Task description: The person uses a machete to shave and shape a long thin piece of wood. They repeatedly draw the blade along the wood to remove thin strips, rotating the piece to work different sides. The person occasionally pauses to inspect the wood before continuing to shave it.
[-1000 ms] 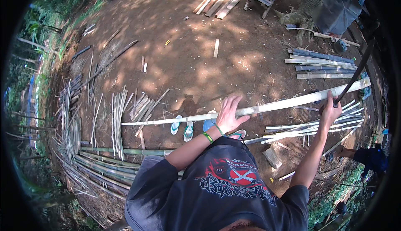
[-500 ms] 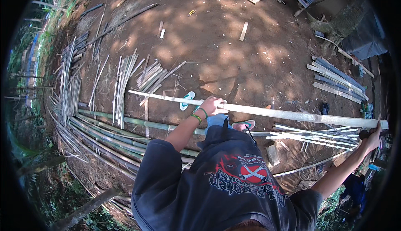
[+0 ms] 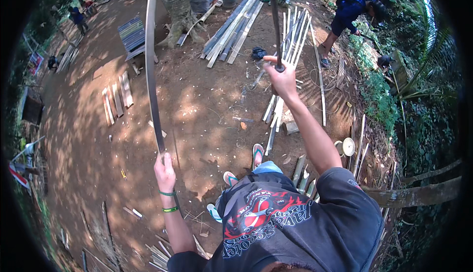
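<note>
My left hand (image 3: pixel 165 171) is closed around the lower end of a long, thin grey bamboo strip (image 3: pixel 150 65) that rises in a slight curve to the top edge of the picture. Two green bands sit on that wrist. My right hand (image 3: pixel 282 77) is stretched forward and grips a thin dark blade or rod (image 3: pixel 273 21) that also runs up out of view. The two hands are well apart, and both long pieces stand over bare brown earth. My sandalled feet (image 3: pixel 257 154) show below.
A stack of bamboo slats (image 3: pixel 236 21) lies ahead beside a tree trunk (image 3: pixel 175 6). Split strips (image 3: pixel 290 40) spread under my right hand. A slatted bench (image 3: pixel 133 35) and short planks (image 3: pixel 116 99) are at left. A crouching person in blue (image 3: pixel 352 11) works far right.
The view has swung round. The long pale piece that lay level under my left hand now stands raised in it. My right arm has come from the side to straight ahead.
</note>
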The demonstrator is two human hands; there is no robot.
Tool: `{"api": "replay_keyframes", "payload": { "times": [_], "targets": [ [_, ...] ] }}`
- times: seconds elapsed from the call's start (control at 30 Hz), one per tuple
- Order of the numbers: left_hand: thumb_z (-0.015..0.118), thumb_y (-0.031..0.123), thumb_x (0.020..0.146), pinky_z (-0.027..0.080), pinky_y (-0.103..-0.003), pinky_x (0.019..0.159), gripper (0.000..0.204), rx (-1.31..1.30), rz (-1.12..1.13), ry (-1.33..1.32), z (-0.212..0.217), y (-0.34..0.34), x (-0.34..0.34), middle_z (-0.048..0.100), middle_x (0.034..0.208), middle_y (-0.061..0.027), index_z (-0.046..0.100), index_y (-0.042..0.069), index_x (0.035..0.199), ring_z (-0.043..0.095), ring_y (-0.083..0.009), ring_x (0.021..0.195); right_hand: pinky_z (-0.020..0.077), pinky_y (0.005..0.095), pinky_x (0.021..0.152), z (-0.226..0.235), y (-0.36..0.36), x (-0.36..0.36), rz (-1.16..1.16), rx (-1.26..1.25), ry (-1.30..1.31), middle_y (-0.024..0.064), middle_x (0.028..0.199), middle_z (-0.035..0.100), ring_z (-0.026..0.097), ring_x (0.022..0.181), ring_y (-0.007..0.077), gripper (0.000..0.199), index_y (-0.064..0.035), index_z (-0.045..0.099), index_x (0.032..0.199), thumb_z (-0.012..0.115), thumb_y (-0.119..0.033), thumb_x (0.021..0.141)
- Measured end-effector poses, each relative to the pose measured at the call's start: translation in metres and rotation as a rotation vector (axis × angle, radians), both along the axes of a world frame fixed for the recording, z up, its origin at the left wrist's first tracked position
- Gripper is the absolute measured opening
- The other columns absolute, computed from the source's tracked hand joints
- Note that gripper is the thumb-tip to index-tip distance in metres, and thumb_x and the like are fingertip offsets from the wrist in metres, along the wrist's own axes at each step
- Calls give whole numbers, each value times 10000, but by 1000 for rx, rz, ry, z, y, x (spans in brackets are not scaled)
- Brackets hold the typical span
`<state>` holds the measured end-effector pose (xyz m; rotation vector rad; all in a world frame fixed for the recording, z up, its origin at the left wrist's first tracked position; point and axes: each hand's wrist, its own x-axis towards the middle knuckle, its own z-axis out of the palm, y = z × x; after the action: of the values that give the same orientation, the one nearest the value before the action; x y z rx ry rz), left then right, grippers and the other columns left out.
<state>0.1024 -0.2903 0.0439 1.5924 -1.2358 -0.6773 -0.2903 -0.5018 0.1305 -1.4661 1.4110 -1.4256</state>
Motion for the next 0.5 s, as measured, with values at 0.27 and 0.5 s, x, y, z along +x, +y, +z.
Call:
{"api": "replay_keyframes", "payload": {
  "times": [0.27,0.5],
  "targets": [
    [390,442,1071,300,-201,452,393,-146,-324,496,265,-93,-35,317,630,60,485,73,976,306,-34,517,338,240,437,-146,130,64,281,422,-331,-3,605,574,483,490,54,78,-2,687,917,645,-66,897],
    [426,399,1069,326,-207,505,349,-402,-715,513,369,-149,-74,343,695,27,480,56,1038,329,-55,571,401,248,469,-132,186,142,532,629,-443,25,929,737,505,530,41,234,-78,728,1079,676,-254,934]
  ]
}}
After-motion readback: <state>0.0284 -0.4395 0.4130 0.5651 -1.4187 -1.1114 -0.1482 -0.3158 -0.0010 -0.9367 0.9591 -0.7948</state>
